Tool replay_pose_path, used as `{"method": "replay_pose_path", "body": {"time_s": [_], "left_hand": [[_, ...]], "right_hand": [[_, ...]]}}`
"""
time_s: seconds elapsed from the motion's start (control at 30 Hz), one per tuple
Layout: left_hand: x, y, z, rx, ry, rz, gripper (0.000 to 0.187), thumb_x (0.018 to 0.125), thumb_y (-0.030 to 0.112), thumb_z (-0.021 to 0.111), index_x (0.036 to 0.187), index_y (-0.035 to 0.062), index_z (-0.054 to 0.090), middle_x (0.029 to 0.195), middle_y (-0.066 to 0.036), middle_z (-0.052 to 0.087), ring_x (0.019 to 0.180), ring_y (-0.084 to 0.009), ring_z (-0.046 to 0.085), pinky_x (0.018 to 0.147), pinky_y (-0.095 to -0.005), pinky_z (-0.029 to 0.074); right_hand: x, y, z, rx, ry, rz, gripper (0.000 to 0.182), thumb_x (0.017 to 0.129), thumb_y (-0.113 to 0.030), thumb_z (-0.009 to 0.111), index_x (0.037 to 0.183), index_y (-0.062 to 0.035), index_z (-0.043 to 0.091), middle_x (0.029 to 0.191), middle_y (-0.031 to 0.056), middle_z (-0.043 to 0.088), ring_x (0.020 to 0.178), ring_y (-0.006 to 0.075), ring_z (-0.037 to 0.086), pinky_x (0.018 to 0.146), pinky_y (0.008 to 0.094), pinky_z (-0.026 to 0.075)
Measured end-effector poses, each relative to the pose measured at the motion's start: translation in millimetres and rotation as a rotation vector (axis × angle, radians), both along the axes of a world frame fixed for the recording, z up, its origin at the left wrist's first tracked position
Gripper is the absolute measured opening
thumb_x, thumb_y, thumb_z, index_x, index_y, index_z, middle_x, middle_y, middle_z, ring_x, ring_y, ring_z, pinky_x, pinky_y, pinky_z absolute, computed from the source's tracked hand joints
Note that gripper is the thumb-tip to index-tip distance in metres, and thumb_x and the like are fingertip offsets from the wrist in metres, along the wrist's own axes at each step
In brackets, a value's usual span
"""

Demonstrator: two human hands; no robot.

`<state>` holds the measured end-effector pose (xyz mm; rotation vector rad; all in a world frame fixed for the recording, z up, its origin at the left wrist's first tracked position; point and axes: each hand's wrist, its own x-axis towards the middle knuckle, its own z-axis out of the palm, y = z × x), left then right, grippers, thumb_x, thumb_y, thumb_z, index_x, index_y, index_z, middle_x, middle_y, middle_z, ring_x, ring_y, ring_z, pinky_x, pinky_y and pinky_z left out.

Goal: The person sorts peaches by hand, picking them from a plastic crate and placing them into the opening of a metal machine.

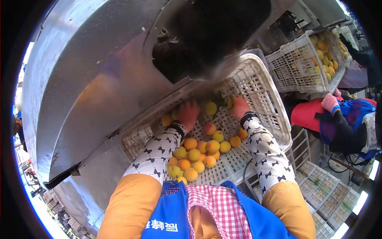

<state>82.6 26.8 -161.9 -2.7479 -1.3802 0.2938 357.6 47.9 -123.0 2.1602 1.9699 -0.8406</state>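
Observation:
Both hands wear pink gloves and reach into a white plastic crate [274, 115] with slotted walls. My left hand [188, 114] is low near the crate's far side, beside a few yellow-orange peaches [166, 119]; its fingertips are hidden. At the inner side of my right hand [240, 106] a yellow peach [230, 102] shows, with the fingers curled against it. Between the hands lies a yellow-green peach [211, 108]. A loose group of peaches [194, 154], yellow to orange-red, rests on the crate's near left floor.
A large metal machine housing [99, 79] rises on the left, with a dark opening above the crate. Another crate [296, 65] of peaches stands at the upper right. A co-worker's gloved hand [330, 102] is at the right. Stacked crates [326, 191] lie lower right.

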Motion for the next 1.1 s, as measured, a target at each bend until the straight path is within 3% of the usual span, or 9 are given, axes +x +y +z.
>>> {"method": "replay_pose_path", "body": {"time_s": [0.2,0.33,0.53,0.67,0.73,0.77,0.8,0.9,1.1], "left_hand": [[-1,25,44,-0.269,0.081,-0.199,0.035,0.077,0.025,0.069,0.109,0.0140,0.063,0.118,-0.011,0.053,0.108,-0.0293,0.052,0.089,-0.0428,0.047],[6,0,23,-0.493,-0.295,0.205,0.059,0.068,0.029,0.079,0.121,0.0125,0.057,0.121,-0.013,0.051,0.119,-0.0334,0.050,0.097,-0.0468,0.046],[80,42,96,-0.772,-0.239,0.150,0.076,0.078,0.027,0.074,0.147,0.0153,0.043,0.131,-0.014,0.054,0.121,-0.0338,0.056,0.098,-0.0444,0.050],[107,24,-49,-0.811,-0.530,0.357,0.066,0.081,0.029,0.073,0.142,0.0127,0.051,0.138,-0.012,0.053,0.122,-0.0351,0.058,0.098,-0.0434,0.051],[124,28,-70,-0.710,-0.161,0.780,0.054,0.085,0.025,0.069,0.136,0.0132,0.057,0.138,-0.012,0.056,0.122,-0.0372,0.060,0.099,-0.0436,0.051],[92,34,43,-0.667,0.044,0.231,0.050,0.086,0.023,0.069,0.133,0.0113,0.059,0.134,-0.014,0.060,0.119,-0.0350,0.062,0.098,-0.0436,0.052],[75,34,27,-0.660,0.037,0.232,0.050,0.086,0.023,0.069,0.133,0.0113,0.059,0.134,-0.014,0.060,0.119,-0.0350,0.062,0.098,-0.0436,0.052],[45,26,-12,-0.712,-0.307,0.420,0.058,0.079,0.024,0.075,0.133,0.0091,0.058,0.135,-0.018,0.060,0.121,-0.0297,0.061,0.102,-0.0430,0.050],[-9,-30,51,-1.057,-0.976,0.696,0.056,0.082,0.025,0.073,0.132,0.0057,0.056,0.126,-0.017,0.064,0.112,-0.0298,0.064,0.096,-0.0395,0.051]], "right_hand": [[1,17,73,-0.166,0.296,-0.125,0.051,0.078,-0.023,0.073,0.121,-0.0012,0.061,0.117,0.0197,0.065,0.102,0.0367,0.065,0.091,0.0419,0.052],[-7,-3,172,0.014,1.261,-0.406,0.065,0.077,-0.030,0.077,0.129,0.0035,0.058,0.108,0.0074,0.065,0.096,0.0130,0.060,0.087,0.0284,0.051],[-59,10,237,0.732,0.901,-0.407,0.055,0.076,-0.020,0.081,0.123,0.0009,0.063,0.106,0.0097,0.067,0.094,0.0180,0.065,0.087,0.0304,0.052],[-106,35,257,1.064,0.578,-0.228,0.058,0.070,-0.024,0.086,0.119,-0.0023,0.064,0.098,0.0140,0.064,0.083,0.0296,0.067,0.076,0.0367,0.056],[-122,44,261,1.143,0.415,-0.149,0.067,0.068,-0.032,0.088,0.123,-0.0035,0.061,0.099,0.0139,0.064,0.080,0.0323,0.067,0.071,0.0387,0.055],[-128,48,261,1.083,0.361,-0.120,0.068,0.069,-0.036,0.087,0.122,-0.0049,0.059,0.103,0.0143,0.062,0.085,0.0344,0.065,0.071,0.0409,0.055],[-132,49,261,1.091,0.359,-0.113,0.068,0.069,-0.036,0.087,0.122,-0.0049,0.059,0.103,0.0143,0.062,0.085,0.0344,0.065,0.071,0.0409,0.055],[-139,44,268,0.803,0.153,0.114,0.065,0.077,-0.027,0.079,0.131,-0.0011,0.054,0.118,0.0284,0.056,0.104,0.0445,0.058,0.088,0.0468,0.052],[-130,27,260,0.882,0.380,0.001,0.060,0.080,-0.022,0.075,0.131,-0.0015,0.049,0.115,0.0217,0.057,0.099,0.0423,0.059,0.083,0.0476,0.052]]}}
